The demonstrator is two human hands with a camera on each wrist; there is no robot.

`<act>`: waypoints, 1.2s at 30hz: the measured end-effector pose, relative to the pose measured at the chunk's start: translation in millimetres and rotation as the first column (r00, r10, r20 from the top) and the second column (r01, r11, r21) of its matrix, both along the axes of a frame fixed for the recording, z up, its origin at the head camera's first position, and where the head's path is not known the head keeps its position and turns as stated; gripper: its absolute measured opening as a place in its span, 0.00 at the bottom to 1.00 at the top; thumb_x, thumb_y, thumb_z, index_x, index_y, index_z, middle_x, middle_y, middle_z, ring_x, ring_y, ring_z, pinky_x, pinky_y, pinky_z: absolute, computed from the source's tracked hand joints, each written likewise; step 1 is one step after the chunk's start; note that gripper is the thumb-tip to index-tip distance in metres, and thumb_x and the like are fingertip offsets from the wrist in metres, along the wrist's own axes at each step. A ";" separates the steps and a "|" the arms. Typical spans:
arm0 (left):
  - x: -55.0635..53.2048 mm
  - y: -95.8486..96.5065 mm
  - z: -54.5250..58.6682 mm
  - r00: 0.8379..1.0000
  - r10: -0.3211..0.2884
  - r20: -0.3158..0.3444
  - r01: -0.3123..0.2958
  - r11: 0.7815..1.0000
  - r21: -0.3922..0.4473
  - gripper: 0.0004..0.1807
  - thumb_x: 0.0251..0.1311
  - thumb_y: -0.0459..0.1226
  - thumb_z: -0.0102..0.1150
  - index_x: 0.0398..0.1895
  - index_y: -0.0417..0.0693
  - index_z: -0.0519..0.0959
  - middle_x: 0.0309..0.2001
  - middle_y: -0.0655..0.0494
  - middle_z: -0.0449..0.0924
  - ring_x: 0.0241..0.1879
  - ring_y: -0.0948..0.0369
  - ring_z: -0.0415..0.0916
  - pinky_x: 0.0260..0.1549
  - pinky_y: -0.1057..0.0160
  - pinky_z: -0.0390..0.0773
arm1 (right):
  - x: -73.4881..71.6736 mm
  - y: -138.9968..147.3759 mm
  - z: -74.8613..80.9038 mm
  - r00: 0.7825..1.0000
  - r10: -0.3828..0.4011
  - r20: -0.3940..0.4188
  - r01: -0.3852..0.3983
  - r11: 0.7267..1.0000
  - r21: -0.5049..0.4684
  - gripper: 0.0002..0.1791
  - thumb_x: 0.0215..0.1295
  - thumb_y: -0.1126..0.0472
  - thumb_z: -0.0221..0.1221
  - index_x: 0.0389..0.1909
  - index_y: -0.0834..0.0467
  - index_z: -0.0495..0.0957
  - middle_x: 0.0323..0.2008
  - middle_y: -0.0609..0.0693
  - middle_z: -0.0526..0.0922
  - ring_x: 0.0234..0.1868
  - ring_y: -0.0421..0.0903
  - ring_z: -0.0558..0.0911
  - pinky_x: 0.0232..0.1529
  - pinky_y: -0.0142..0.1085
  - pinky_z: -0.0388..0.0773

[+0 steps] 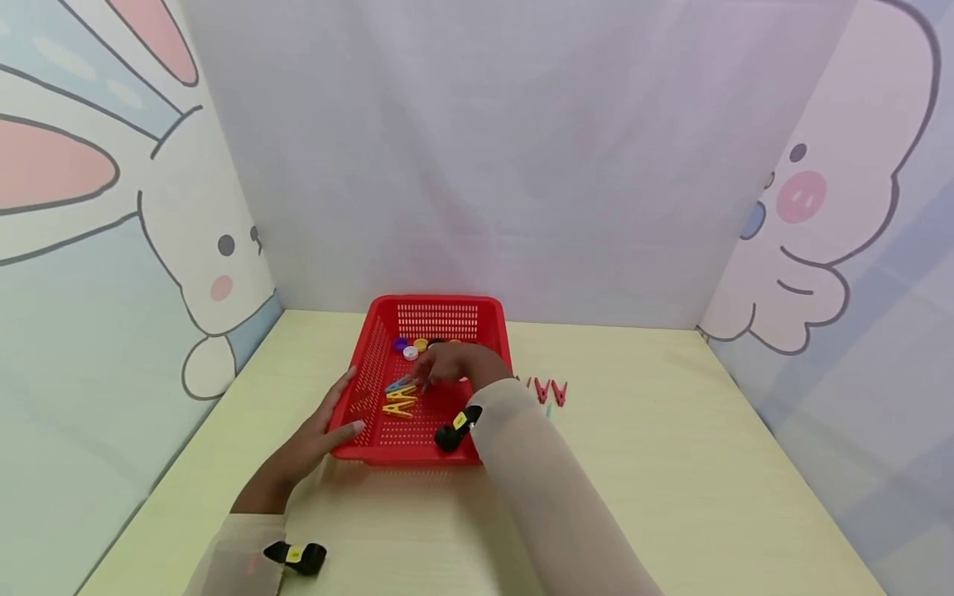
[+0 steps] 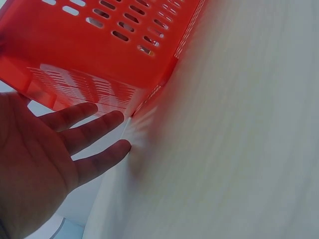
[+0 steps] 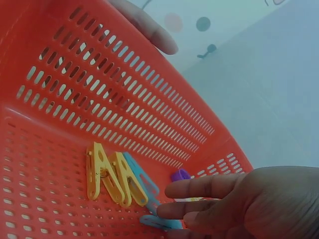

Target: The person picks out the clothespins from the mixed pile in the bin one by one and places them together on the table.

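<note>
In the head view, a red plastic basket (image 1: 373,454) stands on the table. My left hand (image 1: 316,434) touches its left side, thumb over the rim; in the left wrist view its fingers (image 2: 94,132) are spread and straight beside the wall. My right hand (image 1: 447,366) reaches inside the basket. In the right wrist view, its fingertips close on a blue clothespin (image 3: 155,221), partly hidden by the fingers. Another blue clothespin (image 3: 143,175) lies just left of it, in a row with two yellow clothespins (image 3: 102,174) on the basket floor.
Small bottle caps, among them a purple cap (image 1: 401,343) and a white cap (image 1: 411,353), sit at the basket's far end. Red clothespins (image 1: 559,392) and a pale green piece (image 1: 549,410) lie on the table right of the basket. Printed fabric walls (image 1: 477,165) enclose the table.
</note>
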State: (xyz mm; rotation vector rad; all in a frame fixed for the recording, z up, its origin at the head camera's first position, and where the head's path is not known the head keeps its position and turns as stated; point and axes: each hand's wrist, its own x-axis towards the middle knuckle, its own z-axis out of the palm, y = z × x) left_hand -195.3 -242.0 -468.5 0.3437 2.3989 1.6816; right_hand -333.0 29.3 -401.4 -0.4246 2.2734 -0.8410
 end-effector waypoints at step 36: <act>0.5 -0.6 0.0 0.999 0.006 0.035 -0.004 1.000 -0.031 0.62 0.69 0.45 0.69 0.91 0.71 0.33 0.83 0.36 0.55 0.74 0.35 0.69 0.55 0.48 0.91 | -3.9 -3.6 -4.0 0.995 -0.082 -0.052 0.086 0.993 0.079 0.38 0.58 0.66 0.76 0.70 0.41 0.81 0.69 0.49 0.76 0.67 0.54 0.73 0.64 0.52 0.87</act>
